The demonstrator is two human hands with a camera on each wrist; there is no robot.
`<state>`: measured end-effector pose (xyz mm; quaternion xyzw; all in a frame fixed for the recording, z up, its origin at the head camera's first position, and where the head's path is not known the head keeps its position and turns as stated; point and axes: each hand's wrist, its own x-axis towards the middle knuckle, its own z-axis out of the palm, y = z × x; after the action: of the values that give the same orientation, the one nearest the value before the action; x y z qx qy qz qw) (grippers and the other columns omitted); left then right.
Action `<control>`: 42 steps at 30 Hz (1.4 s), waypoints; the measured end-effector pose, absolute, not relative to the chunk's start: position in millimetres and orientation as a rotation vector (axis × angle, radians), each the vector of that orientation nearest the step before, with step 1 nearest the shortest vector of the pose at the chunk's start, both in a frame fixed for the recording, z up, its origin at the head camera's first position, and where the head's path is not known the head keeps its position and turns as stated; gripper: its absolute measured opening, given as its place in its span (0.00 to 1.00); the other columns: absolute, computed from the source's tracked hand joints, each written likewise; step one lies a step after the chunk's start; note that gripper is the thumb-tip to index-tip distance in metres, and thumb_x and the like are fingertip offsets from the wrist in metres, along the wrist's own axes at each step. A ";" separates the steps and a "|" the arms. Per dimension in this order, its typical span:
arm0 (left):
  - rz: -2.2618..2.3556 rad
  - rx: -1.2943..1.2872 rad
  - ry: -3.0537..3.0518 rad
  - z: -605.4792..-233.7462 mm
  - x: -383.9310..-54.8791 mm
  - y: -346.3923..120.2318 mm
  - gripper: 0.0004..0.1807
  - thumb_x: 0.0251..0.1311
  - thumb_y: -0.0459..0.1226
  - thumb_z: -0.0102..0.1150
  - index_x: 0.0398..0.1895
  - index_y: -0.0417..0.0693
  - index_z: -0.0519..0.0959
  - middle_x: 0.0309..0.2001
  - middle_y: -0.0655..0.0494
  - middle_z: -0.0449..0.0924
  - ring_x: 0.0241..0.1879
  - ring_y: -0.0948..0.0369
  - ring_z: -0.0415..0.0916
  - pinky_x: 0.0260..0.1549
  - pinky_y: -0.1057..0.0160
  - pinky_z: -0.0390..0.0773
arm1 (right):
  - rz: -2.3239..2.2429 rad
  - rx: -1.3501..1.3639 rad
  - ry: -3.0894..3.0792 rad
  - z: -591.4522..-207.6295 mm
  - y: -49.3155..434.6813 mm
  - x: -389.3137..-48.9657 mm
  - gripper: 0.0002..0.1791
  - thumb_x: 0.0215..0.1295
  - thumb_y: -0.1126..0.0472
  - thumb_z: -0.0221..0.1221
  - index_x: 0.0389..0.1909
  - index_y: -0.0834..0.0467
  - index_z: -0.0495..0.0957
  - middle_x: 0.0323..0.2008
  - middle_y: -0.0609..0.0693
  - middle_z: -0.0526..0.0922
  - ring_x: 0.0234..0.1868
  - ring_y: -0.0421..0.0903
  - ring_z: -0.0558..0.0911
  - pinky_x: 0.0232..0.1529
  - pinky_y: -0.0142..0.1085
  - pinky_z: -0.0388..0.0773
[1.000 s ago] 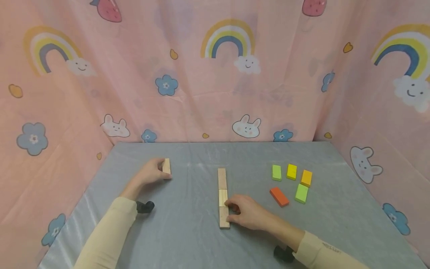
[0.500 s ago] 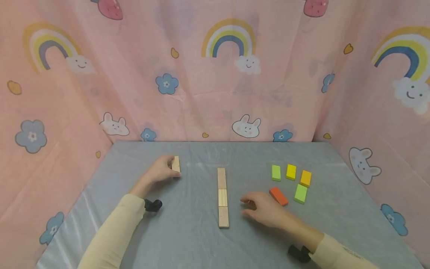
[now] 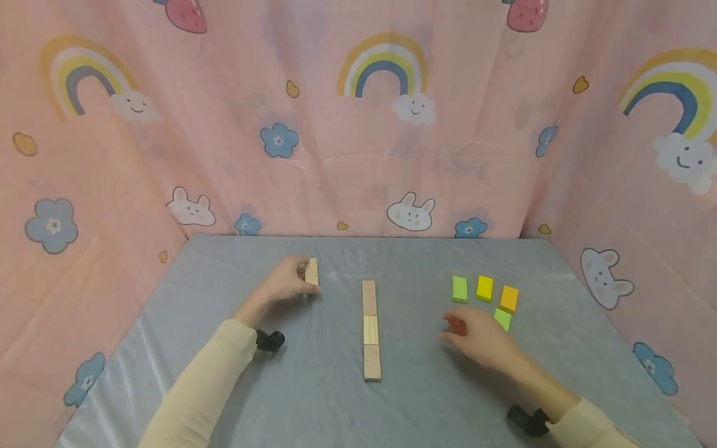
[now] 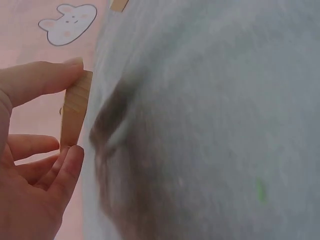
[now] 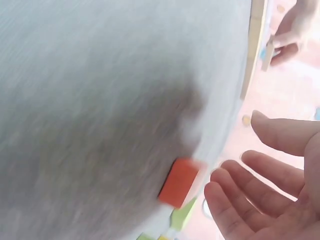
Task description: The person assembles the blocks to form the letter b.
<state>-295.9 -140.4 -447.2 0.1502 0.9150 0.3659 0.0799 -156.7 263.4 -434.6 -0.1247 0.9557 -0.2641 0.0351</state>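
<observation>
My left hand (image 3: 288,280) pinches a plain wooden block (image 3: 312,272) between thumb and fingertips. In the left wrist view this block (image 4: 76,112) is held slightly off the grey cloth, with its shadow beside it. To its right, three plain wooden blocks (image 3: 371,330) lie end to end in one line. My right hand (image 3: 484,339) hovers over a red-orange block (image 3: 458,326), partly hiding it in the head view. In the right wrist view the relaxed fingers (image 5: 235,200) are apart from the red-orange block (image 5: 180,182) and hold nothing.
Beyond my right hand lie a light green block (image 3: 460,289), a yellow block (image 3: 484,288), an orange block (image 3: 508,299) and a second green block (image 3: 503,319), partly covered by the hand. A pink patterned curtain (image 3: 313,180) borders the grey-covered table (image 3: 420,261).
My right hand has left the row of wooden blocks and moved right to the red-orange block. My left hand has carried its wooden block rightward, closer to the row.
</observation>
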 end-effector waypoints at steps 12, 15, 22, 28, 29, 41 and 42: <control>1.138 0.477 2.729 -448.4 -302.3 -109.2 0.46 0.53 0.44 0.77 0.73 0.35 0.66 0.66 0.38 0.70 0.57 0.47 0.77 0.53 0.47 0.79 | -0.756 -0.205 2.952 -443.4 288.8 -158.1 0.24 0.60 0.60 0.72 0.54 0.67 0.81 0.45 0.56 0.84 0.42 0.49 0.80 0.44 0.49 0.81; 1.132 0.499 2.741 -447.1 -302.3 -101.0 0.46 0.53 0.44 0.76 0.73 0.36 0.67 0.66 0.40 0.70 0.57 0.48 0.76 0.52 0.48 0.79 | -0.725 -0.200 2.944 -442.6 290.5 -159.1 0.25 0.59 0.58 0.73 0.53 0.68 0.81 0.44 0.56 0.84 0.42 0.50 0.79 0.44 0.50 0.81; 1.193 0.522 2.706 -444.3 -302.8 -82.1 0.45 0.54 0.44 0.76 0.73 0.38 0.67 0.67 0.42 0.69 0.57 0.49 0.75 0.52 0.48 0.78 | -0.678 -0.128 2.882 -442.7 292.0 -163.2 0.27 0.59 0.57 0.74 0.54 0.69 0.82 0.42 0.54 0.83 0.40 0.48 0.78 0.43 0.48 0.80; 1.222 0.530 2.696 -445.2 -306.6 -69.3 0.45 0.55 0.45 0.75 0.74 0.38 0.67 0.68 0.42 0.68 0.57 0.50 0.74 0.51 0.49 0.79 | -0.664 -0.118 2.876 -442.5 290.8 -163.4 0.26 0.59 0.59 0.73 0.53 0.71 0.82 0.42 0.56 0.84 0.39 0.49 0.78 0.43 0.48 0.81; 1.230 0.531 2.696 -445.9 -307.9 -67.4 0.45 0.55 0.45 0.75 0.74 0.38 0.67 0.68 0.42 0.67 0.57 0.50 0.74 0.51 0.49 0.79 | -0.663 -0.115 2.875 -442.4 290.4 -163.2 0.26 0.59 0.59 0.73 0.53 0.71 0.81 0.42 0.56 0.84 0.39 0.49 0.78 0.43 0.48 0.81; 1.298 0.545 2.685 -455.5 -324.1 -45.7 0.43 0.57 0.44 0.74 0.73 0.36 0.67 0.68 0.39 0.67 0.57 0.48 0.75 0.50 0.49 0.80 | -0.663 -0.138 2.884 -439.6 287.2 -164.0 0.25 0.59 0.61 0.73 0.53 0.72 0.81 0.44 0.58 0.84 0.39 0.49 0.78 0.44 0.49 0.81; 1.301 0.549 2.685 -455.9 -324.9 -43.7 0.43 0.57 0.43 0.74 0.72 0.35 0.67 0.67 0.39 0.68 0.56 0.48 0.75 0.50 0.49 0.80 | -0.663 -0.140 2.885 -439.5 287.1 -164.0 0.25 0.59 0.61 0.73 0.53 0.72 0.81 0.44 0.58 0.84 0.39 0.49 0.78 0.43 0.49 0.81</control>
<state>-324.9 -43.7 -455.9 0.1806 0.8838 0.4282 0.0539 -164.0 287.1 -439.5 -0.0470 0.9697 -0.2227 0.0888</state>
